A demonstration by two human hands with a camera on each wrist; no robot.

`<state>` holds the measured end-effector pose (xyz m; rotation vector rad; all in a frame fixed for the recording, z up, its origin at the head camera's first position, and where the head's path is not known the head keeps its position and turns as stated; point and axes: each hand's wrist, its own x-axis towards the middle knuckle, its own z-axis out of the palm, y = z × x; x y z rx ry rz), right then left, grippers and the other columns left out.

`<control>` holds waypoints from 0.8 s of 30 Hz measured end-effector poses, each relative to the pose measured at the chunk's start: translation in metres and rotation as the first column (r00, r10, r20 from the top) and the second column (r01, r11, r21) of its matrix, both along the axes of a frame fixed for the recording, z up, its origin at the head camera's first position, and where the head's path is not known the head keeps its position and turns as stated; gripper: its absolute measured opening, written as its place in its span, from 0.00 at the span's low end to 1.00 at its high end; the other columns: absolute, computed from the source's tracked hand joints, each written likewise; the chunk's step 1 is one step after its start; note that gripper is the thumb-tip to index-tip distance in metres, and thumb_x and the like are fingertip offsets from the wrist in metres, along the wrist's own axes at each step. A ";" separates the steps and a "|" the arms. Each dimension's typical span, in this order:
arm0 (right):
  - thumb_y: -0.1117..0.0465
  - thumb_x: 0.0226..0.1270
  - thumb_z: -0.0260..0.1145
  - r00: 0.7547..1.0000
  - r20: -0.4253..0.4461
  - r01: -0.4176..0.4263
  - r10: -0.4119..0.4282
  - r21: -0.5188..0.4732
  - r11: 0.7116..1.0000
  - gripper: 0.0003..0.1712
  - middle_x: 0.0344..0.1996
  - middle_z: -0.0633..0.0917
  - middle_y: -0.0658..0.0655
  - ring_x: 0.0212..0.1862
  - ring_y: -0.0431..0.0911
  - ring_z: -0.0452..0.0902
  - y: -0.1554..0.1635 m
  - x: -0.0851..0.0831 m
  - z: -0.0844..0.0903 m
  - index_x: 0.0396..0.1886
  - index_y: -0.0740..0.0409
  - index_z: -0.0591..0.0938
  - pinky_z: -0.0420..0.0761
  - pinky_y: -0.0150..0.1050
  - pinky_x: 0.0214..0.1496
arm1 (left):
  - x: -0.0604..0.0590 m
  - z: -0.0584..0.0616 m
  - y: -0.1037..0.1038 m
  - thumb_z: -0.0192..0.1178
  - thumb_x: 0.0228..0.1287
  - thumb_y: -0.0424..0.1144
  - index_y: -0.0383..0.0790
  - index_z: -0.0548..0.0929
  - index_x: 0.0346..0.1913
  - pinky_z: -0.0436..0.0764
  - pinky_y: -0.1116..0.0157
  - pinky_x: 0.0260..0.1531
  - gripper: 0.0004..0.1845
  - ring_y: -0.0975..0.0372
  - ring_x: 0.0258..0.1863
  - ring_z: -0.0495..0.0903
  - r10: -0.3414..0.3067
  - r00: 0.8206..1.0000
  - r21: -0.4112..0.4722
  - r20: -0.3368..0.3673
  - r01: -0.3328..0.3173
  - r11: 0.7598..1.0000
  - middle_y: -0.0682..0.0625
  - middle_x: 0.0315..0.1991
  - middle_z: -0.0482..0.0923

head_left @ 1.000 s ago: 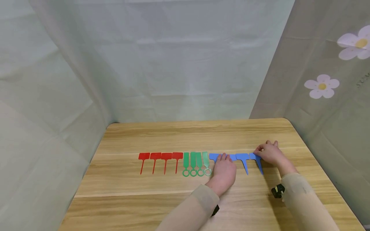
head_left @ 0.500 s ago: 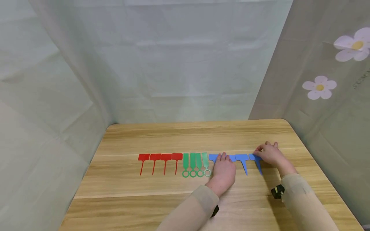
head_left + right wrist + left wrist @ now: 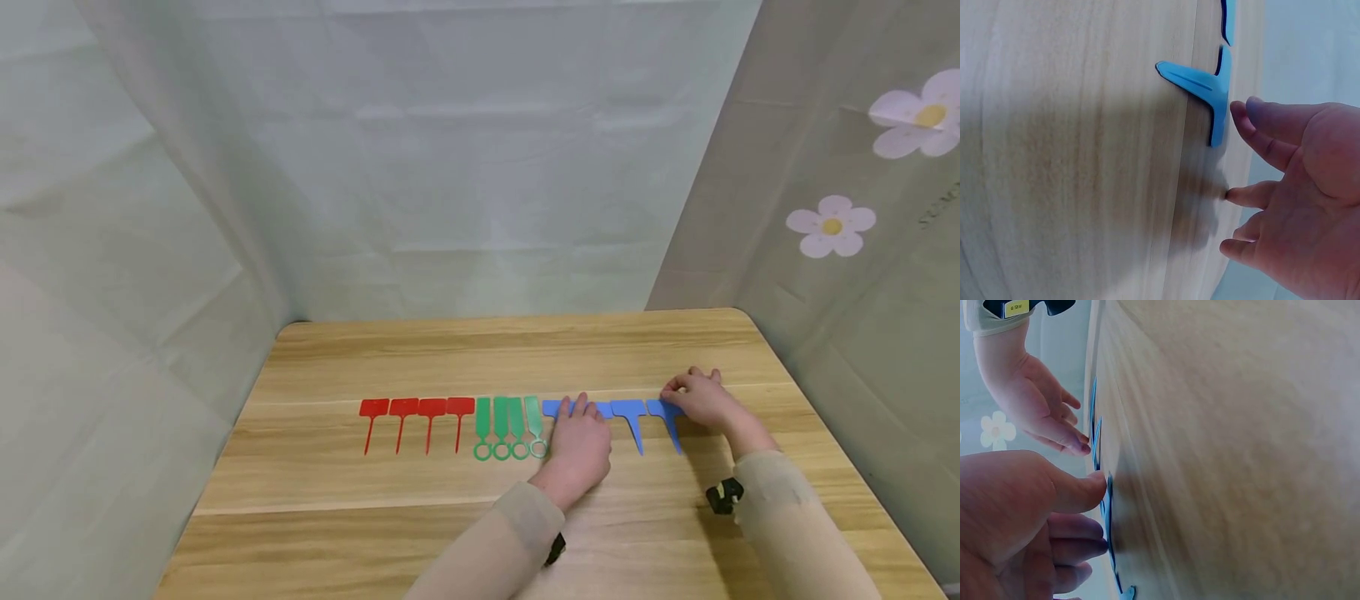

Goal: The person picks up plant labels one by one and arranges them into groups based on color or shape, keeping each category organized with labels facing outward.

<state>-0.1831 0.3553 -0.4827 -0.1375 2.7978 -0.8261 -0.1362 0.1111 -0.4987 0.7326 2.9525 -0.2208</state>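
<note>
Several blue T-shaped plant labels (image 3: 628,408) lie in a line on the table. My left hand (image 3: 579,446) rests over the left ones with its fingers slightly spread, partly hiding them. In the left wrist view, its thumb and fingertips (image 3: 1096,487) touch or nearly touch the blue pieces. At the right end of the line, my right hand (image 3: 705,402) has thumb and index finger close together by the top edge of the last blue label (image 3: 1210,90). The right wrist view shows these fingertips beside that edge, not around it; the other fingers are spread.
Left of the blue labels, several green ring-ended tags (image 3: 501,421) stand in the same row. Further left lie several red T-shaped labels (image 3: 432,407). The wooden table (image 3: 337,483) has hanging cloth (image 3: 480,167) behind it and at both sides.
My left fingers have spread slightly apart. My right hand has shifted very slightly, staying by the last blue label. The rows look unchanged.
</note>
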 end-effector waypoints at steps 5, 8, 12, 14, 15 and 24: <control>0.57 0.84 0.61 1.000 0.015 -0.005 0.005 -0.010 1.000 0.16 0.65 0.67 0.86 0.72 0.93 0.29 0.002 0.000 0.001 0.48 0.68 0.86 0.45 0.87 0.68 | 0.001 0.001 0.000 0.62 0.75 0.61 0.50 0.80 0.74 0.60 0.52 0.80 0.32 0.59 0.82 0.60 0.006 1.000 0.024 -0.013 -0.005 1.000 0.58 0.76 0.72; 0.57 0.84 0.61 1.000 0.019 -0.009 0.009 -0.014 1.000 0.17 0.67 0.65 0.87 0.72 0.93 0.28 0.003 0.000 0.003 0.49 0.68 0.86 0.44 0.88 0.68 | 0.001 0.002 0.000 0.60 0.76 0.63 0.50 0.78 0.77 0.60 0.52 0.80 0.34 0.59 0.82 0.59 0.007 1.000 0.016 -0.028 -0.006 1.000 0.58 0.78 0.70; 0.57 0.84 0.60 1.000 0.001 -0.020 0.020 -0.018 1.000 0.17 0.63 0.70 0.84 0.72 0.93 0.30 0.004 0.000 0.001 0.51 0.69 0.85 0.40 0.87 0.69 | 0.003 0.004 -0.004 0.58 0.77 0.64 0.51 0.74 0.79 0.59 0.51 0.81 0.35 0.58 0.83 0.57 0.006 0.999 0.047 -0.046 -0.003 0.999 0.58 0.80 0.67; 0.58 0.84 0.61 1.000 -0.014 -0.028 0.027 -0.019 0.999 0.17 0.63 0.72 0.83 0.72 0.94 0.31 0.004 0.001 -0.001 0.51 0.70 0.85 0.38 0.86 0.70 | 0.005 0.006 -0.013 0.58 0.78 0.63 0.50 0.72 0.80 0.58 0.50 0.81 0.36 0.57 0.84 0.56 0.004 0.999 0.096 -0.050 0.001 0.995 0.56 0.81 0.66; 0.58 0.83 0.61 0.999 -0.020 -0.030 0.030 -0.017 0.999 0.16 0.65 0.71 0.84 0.72 0.94 0.31 0.004 0.001 0.000 0.51 0.69 0.85 0.38 0.87 0.70 | 0.005 0.008 -0.019 0.58 0.78 0.63 0.50 0.71 0.81 0.58 0.49 0.81 0.37 0.57 0.84 0.55 0.002 0.999 0.122 -0.049 0.004 0.992 0.55 0.82 0.65; 0.49 0.84 0.62 0.996 -0.083 -0.029 0.034 0.057 0.998 0.34 0.74 0.51 0.92 0.71 0.95 0.33 0.015 0.019 0.008 0.76 0.67 0.71 0.48 0.90 0.64 | 0.012 0.034 -0.124 0.59 0.78 0.63 0.44 0.59 0.86 0.49 0.38 0.81 0.45 0.47 0.86 0.42 -0.028 0.999 0.403 -0.024 0.035 0.915 0.48 0.87 0.48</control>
